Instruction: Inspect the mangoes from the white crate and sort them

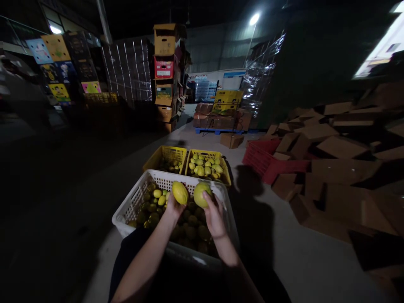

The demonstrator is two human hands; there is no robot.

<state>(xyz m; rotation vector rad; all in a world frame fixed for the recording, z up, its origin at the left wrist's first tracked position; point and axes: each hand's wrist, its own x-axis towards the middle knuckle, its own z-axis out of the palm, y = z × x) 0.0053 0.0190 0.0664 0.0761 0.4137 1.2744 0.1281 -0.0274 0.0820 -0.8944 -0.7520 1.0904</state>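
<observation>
My left hand [174,209] is closed round a yellow lemon [180,192], held up over the white crate [126,206]. To its right, my right hand [215,212] grips a greener, yellow-green lemon [201,194] with the thumb side showing. The two fruits are apart, at about the same height. Below them the white crate holds many loose lemons [152,208], yellow at the left and in shadow toward the middle and right. My forearms hide part of the crate's near side.
Beyond the white crate stand two yellow crates, the left one [152,159] with fewer lemons, the right one [227,176] fuller. A red crate [259,158] and heaped cardboard boxes [342,168] lie right. Stacked boxes [164,67] and a blue pallet [217,131] stand behind. A person [22,88] is far left.
</observation>
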